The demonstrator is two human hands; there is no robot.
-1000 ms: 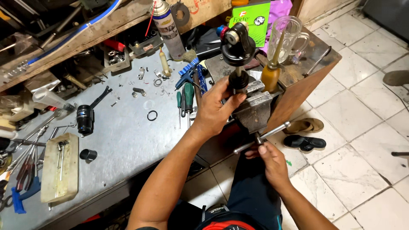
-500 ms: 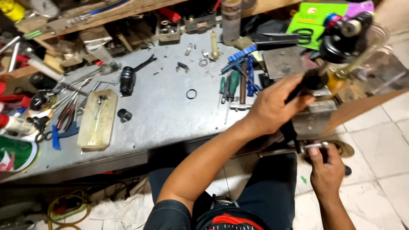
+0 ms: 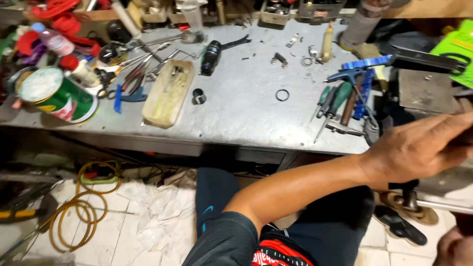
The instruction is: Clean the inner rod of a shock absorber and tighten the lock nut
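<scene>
Right hand at 5 o'clock, only a sliver in frame at the corner, so can't tell its grip. Just above it a steel bar runs out of frame at 4 o'clock, passing through a dark knob.

Left hand at 3 o'clock, forearm reaching across from the lap. Fingers extended toward the right edge, thumb side up, closing on a dark part that is mostly cut off by the frame; can't tell how firm the hold is.

Floor below: sandals near 4 o'clock, coiled yellow hose at 8 o'clock, crumpled white cloth at 7 o'clock.

Bench ahead, grey sheet metal. Cluster of screwdrivers and a blue T-handle at 2 o'clock, just left of the left hand. Black ring near 12 o'clock, loose on the bench. Cream tray at 11 o'clock. Green tin lying on its side at 10 o'clock. Black cylinder farther back, 11 o'clock. Pliers left of the tray.
</scene>
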